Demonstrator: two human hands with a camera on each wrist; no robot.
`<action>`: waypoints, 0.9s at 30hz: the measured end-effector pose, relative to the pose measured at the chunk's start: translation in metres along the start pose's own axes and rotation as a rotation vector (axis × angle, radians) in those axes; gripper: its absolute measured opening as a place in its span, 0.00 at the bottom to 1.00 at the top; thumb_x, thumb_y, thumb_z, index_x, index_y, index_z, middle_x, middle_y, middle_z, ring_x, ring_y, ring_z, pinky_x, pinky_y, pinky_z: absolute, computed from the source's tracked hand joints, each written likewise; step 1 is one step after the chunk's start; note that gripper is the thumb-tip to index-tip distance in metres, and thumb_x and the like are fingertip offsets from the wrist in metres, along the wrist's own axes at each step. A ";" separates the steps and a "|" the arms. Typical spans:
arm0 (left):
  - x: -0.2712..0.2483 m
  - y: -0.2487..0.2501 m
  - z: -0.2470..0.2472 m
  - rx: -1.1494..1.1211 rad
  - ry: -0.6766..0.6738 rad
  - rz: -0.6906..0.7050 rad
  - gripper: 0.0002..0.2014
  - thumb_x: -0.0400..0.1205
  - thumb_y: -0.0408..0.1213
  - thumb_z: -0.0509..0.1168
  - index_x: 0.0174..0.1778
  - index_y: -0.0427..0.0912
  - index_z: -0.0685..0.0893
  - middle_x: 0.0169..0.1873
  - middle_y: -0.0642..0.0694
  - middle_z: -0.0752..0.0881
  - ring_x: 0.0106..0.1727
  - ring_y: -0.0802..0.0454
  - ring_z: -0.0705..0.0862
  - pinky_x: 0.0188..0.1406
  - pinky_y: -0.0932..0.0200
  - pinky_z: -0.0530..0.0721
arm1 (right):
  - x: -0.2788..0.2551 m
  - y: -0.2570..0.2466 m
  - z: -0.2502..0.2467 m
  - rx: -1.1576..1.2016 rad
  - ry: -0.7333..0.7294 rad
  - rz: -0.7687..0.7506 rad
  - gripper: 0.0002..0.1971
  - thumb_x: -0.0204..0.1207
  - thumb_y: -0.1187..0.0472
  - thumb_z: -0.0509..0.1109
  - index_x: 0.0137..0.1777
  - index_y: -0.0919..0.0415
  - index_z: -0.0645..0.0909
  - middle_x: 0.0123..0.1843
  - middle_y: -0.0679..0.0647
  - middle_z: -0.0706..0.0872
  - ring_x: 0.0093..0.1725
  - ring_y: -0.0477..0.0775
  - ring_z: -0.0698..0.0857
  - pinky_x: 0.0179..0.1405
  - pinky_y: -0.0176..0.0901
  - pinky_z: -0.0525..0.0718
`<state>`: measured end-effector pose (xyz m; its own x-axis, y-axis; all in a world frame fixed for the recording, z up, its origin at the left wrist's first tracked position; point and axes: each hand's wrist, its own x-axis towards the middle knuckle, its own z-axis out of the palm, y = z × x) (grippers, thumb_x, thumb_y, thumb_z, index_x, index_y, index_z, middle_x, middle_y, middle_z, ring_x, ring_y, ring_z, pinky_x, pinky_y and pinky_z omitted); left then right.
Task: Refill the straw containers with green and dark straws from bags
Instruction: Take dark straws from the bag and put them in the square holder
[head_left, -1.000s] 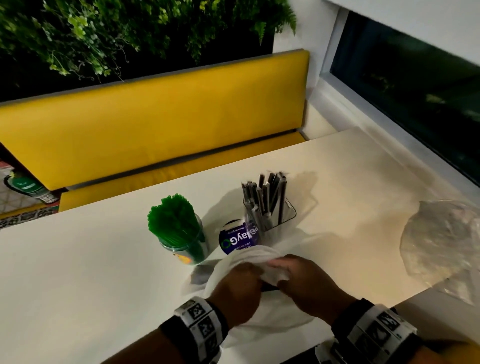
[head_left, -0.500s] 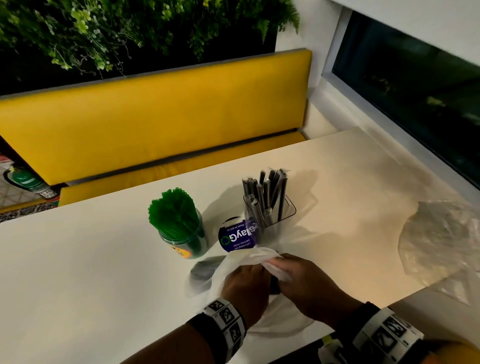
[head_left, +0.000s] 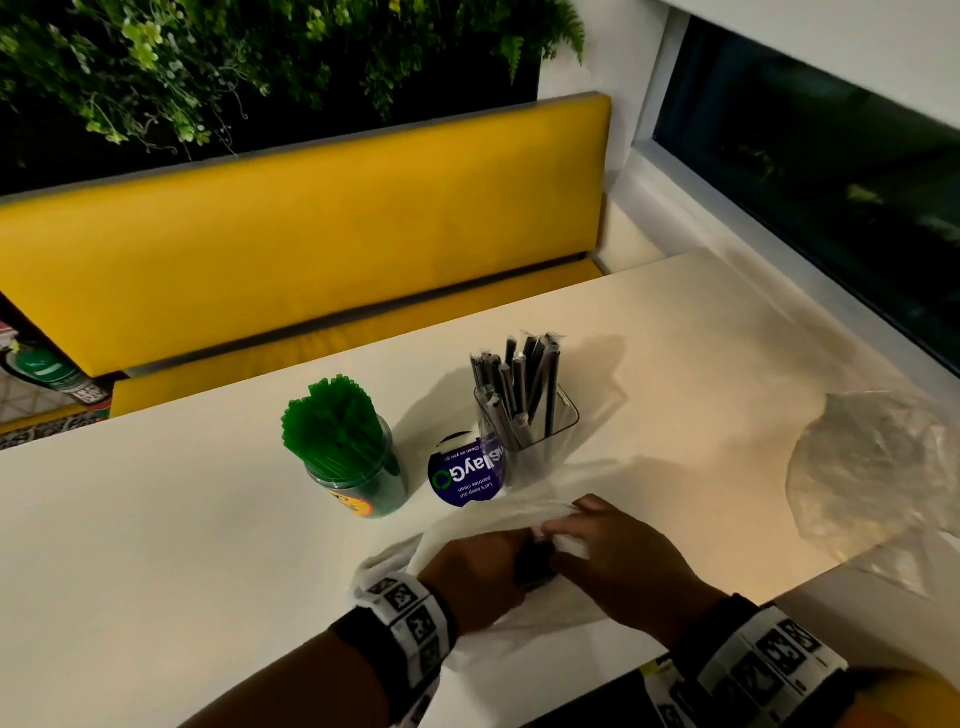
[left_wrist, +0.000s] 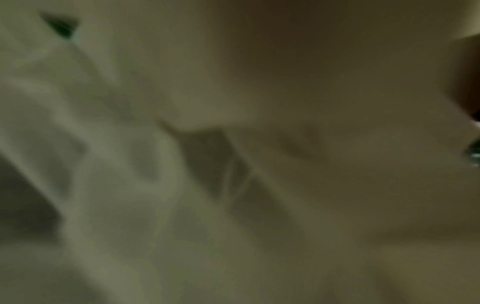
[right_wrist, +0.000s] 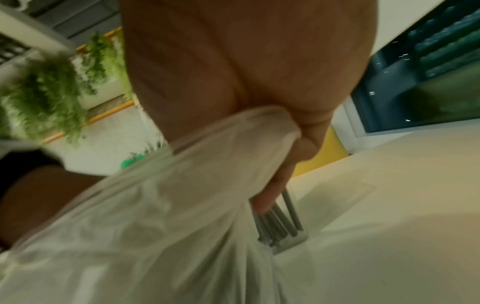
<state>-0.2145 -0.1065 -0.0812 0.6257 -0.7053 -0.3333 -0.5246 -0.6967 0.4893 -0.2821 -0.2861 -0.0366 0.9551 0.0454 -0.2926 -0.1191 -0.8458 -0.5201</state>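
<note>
A jar (head_left: 366, 486) packed with green straws (head_left: 335, 423) stands mid-table. To its right a clear square container (head_left: 540, 441) holds several dark wrapped straws (head_left: 527, 384), also in the right wrist view as dark straws (right_wrist: 280, 224). In front of it lies a white plastic bag (head_left: 493, 519). My left hand (head_left: 478, 571) is inside the bag's mouth, fingers curled at a dark bundle (head_left: 532, 569). My right hand (head_left: 618, 556) pinches the gathered bag edge (right_wrist: 259, 127). The left wrist view shows only blurred bag plastic (left_wrist: 182, 185).
A round blue label (head_left: 465, 470) sits between jar and container. A crumpled clear bag (head_left: 872, 467) lies at the table's right edge. A yellow bench (head_left: 311, 249) runs behind the white table (head_left: 156, 545); a window (head_left: 831, 182) is at right.
Both hands stayed at the white bag and worked its mouth wider. The dark bundle between them shows more now. Jar and container have not moved.
</note>
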 end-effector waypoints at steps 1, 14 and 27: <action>-0.002 -0.002 -0.006 -0.022 -0.041 -0.002 0.16 0.82 0.60 0.61 0.62 0.60 0.78 0.57 0.57 0.86 0.58 0.54 0.83 0.60 0.60 0.78 | 0.002 0.001 -0.003 0.034 -0.036 -0.039 0.18 0.81 0.45 0.64 0.71 0.41 0.79 0.60 0.42 0.78 0.58 0.43 0.81 0.52 0.26 0.75; -0.043 0.046 -0.118 -0.735 -0.048 0.261 0.07 0.76 0.34 0.74 0.36 0.50 0.84 0.36 0.44 0.87 0.38 0.55 0.83 0.45 0.58 0.83 | 0.006 0.008 -0.006 0.127 0.263 0.035 0.18 0.83 0.60 0.56 0.69 0.42 0.73 0.63 0.39 0.75 0.44 0.46 0.81 0.39 0.31 0.74; 0.069 0.050 -0.174 -1.246 0.917 0.004 0.09 0.80 0.26 0.70 0.44 0.45 0.84 0.36 0.48 0.85 0.42 0.46 0.84 0.48 0.43 0.85 | 0.033 -0.009 -0.012 -0.438 0.254 0.054 0.39 0.69 0.71 0.60 0.83 0.53 0.65 0.85 0.61 0.63 0.26 0.53 0.78 0.18 0.41 0.68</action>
<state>-0.0971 -0.1676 0.0602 0.9975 -0.0623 0.0336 -0.0218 0.1808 0.9833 -0.2466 -0.2837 -0.0323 0.9930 -0.0893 -0.0767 -0.0973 -0.9893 -0.1085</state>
